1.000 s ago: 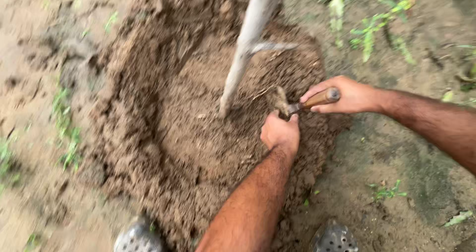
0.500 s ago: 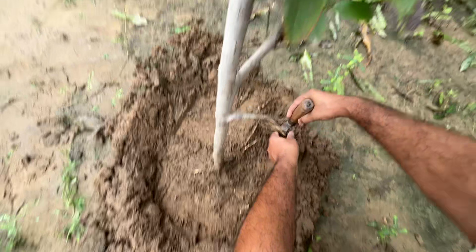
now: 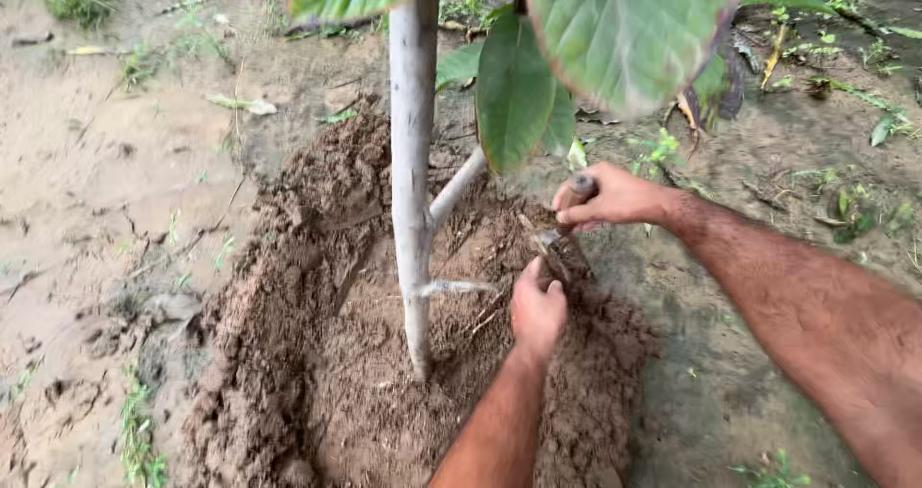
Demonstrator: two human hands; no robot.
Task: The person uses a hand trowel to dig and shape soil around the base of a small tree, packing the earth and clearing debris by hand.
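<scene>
A pale grey sapling trunk (image 3: 412, 161) rises from a dug basin of loose brown soil (image 3: 375, 392). My right hand (image 3: 615, 198) grips the wooden handle of a small digging tool (image 3: 567, 221), whose metal blade points down into the soil to the right of the trunk. My left hand (image 3: 538, 307) lies on the soil just below the blade, fingers curled, close to a thin side shoot (image 3: 459, 285). Whether it grips anything, I cannot tell.
Large green leaves (image 3: 615, 36) hang in front of the camera at the top. A side branch (image 3: 455, 188) forks off the trunk to the right. A raised rim of clods (image 3: 279, 286) rings the basin on the left. Packed sandy ground with small weeds (image 3: 134, 440) lies around.
The view has tilted up, so the trunk and leaves fill more of the frame. The right hand has raised the tool's handle more upright; the left hand has stayed by the blade.
</scene>
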